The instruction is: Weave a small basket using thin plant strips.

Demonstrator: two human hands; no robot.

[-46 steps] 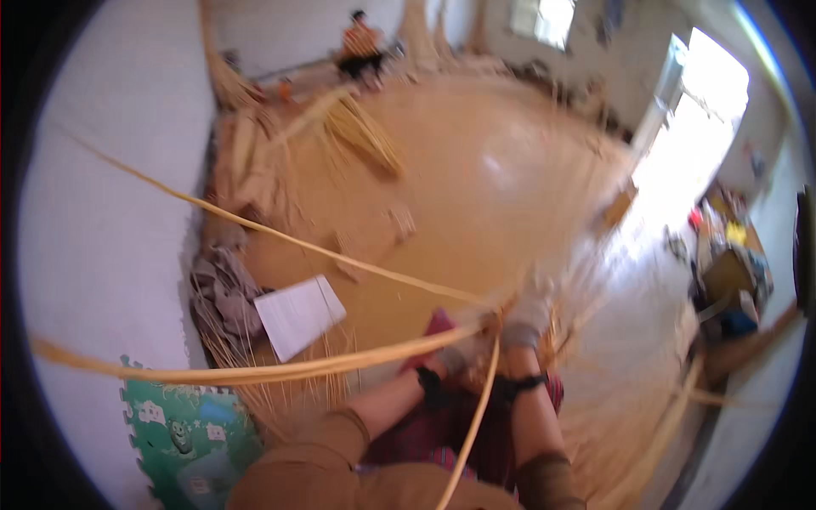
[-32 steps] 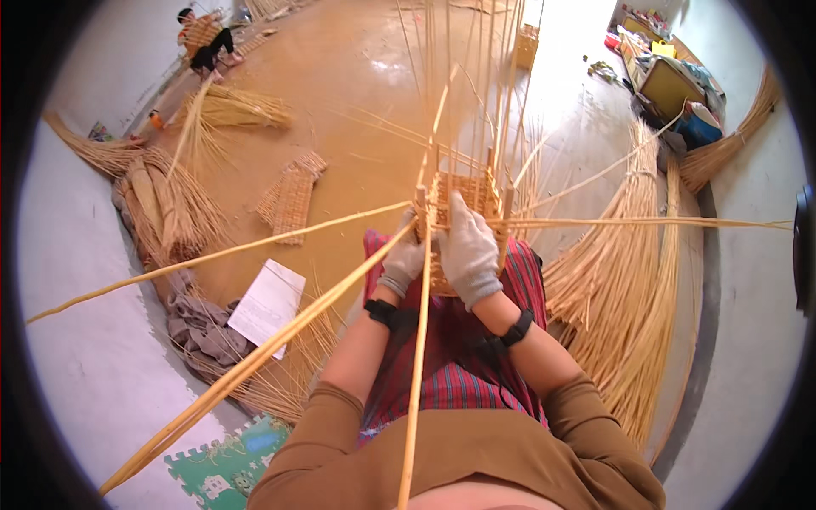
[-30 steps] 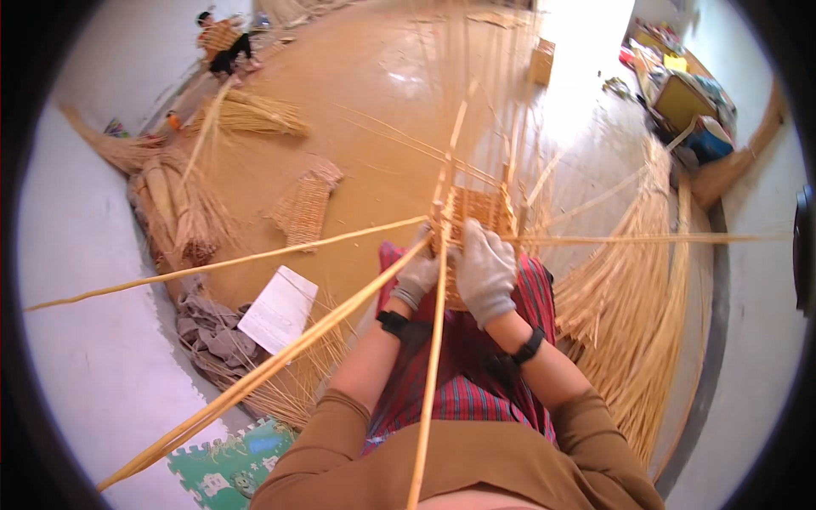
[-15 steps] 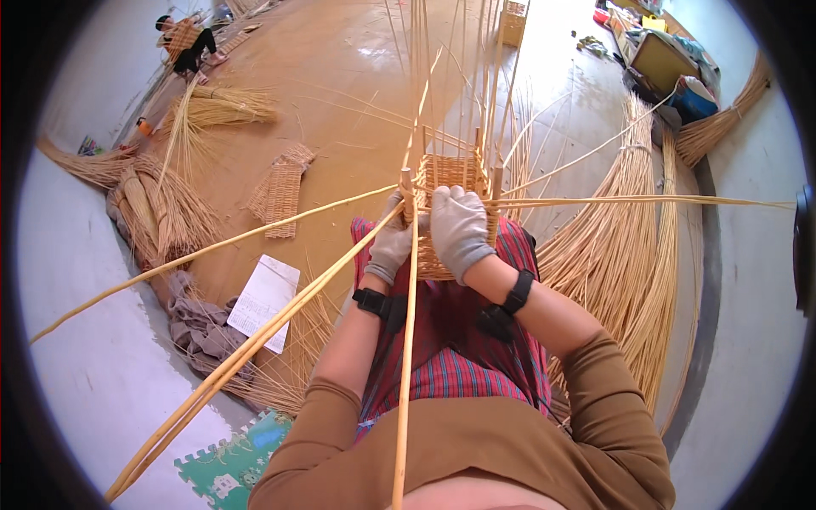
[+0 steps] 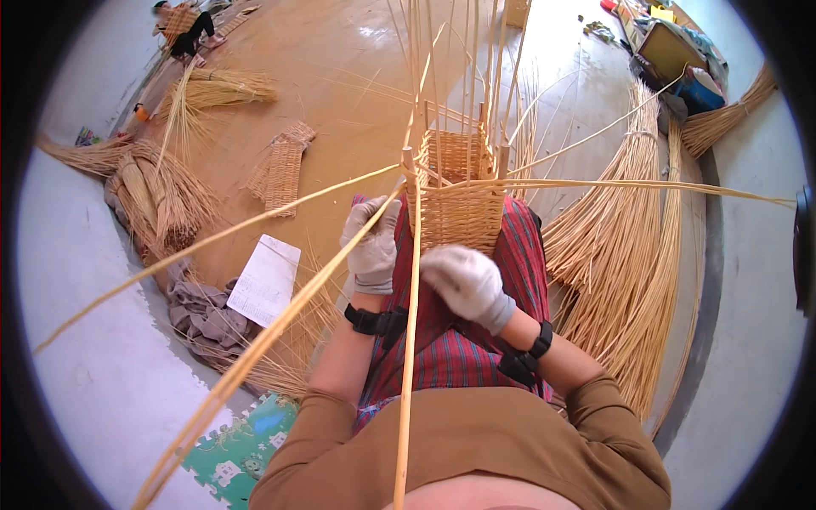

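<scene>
Containers, left to right. A woven basket [image 5: 461, 219] stands upright at the knees, at the far end of the striped cloth [image 5: 459, 367] over the lap; thin upright stakes [image 5: 467, 76] rise from its walls, with thicker pegs at the corners. Long canes [image 5: 646, 184] run outward from its rim to the left, toward the wearer and to the right. The gloved left hand [image 5: 371, 246], left of the basket, has its fingers curled; a pair of canes [image 5: 280, 321] crosses in front of it, and whether the hand grasps them cannot be determined. The gloved right hand [image 5: 466, 285], just below the near wall, is loosely curled behind a single cane [image 5: 410, 357]; whether it holds anything is hidden. At the top edge stands a brown box [image 5: 516, 12]; at upper right, a blue container [image 5: 702, 90] sits among heaped goods, its contents too small to identify.

Surface and room, left to right. Tied bundles of cane [image 5: 161, 195] lean by the pale left wall [image 5: 93, 382]. Near them lie a grey cloth [image 5: 204, 319], a green mat [image 5: 242, 450] and a white sheet [image 5: 265, 280]; a seated person [image 5: 191, 32] appears at upper left. A flat woven panel [image 5: 283, 170] lies on the tan floor [image 5: 348, 110]. A large cane bundle [image 5: 620, 255] fans out at right.
</scene>
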